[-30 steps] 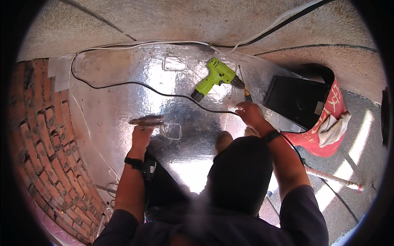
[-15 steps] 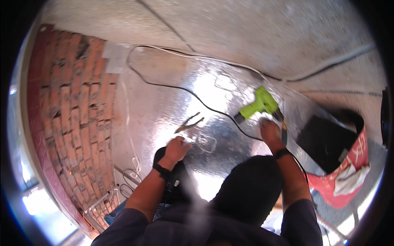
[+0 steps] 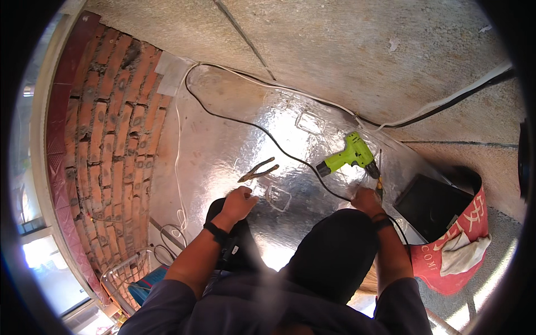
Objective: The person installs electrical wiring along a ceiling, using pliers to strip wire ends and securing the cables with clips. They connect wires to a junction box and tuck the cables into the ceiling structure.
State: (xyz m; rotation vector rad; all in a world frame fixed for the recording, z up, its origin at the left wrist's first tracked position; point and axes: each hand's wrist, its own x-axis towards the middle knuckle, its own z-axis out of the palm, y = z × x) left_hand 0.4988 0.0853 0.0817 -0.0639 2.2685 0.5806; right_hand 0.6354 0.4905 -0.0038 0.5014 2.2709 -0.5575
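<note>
My left hand (image 3: pixel 239 203) is closed with curled fingers above my left knee; whatever it may hold is too small to make out. Just beyond it, a pair of pliers (image 3: pixel 258 171) lies on the shiny foil-like sheet (image 3: pixel 223 145) with its handles spread. My right hand (image 3: pixel 366 201) is also closed, beyond my right knee. A black cable (image 3: pixel 287 146) runs to that hand and reappears by the wrist; whether the fingers grip it is hidden. A lime-green cordless drill (image 3: pixel 353 155) lies on its side beyond my right hand. Beside it is a slim tool with a yellow-and-dark handle (image 3: pixel 379 185).
A red mat or bag (image 3: pixel 455 268) at the right bears a black flat case (image 3: pixel 432 206) and a pale cloth glove (image 3: pixel 464 252). Exposed brickwork (image 3: pixel 111 128) stands left, a concrete wall (image 3: pixel 346 50) far. A wire basket (image 3: pixel 125 276) sits lower left. White cable (image 3: pixel 177 151) trails along the sheet.
My right hand has drawn back toward me, away from the drill. My left hand stays close to the pliers. The view has shifted slightly and is sharper.
</note>
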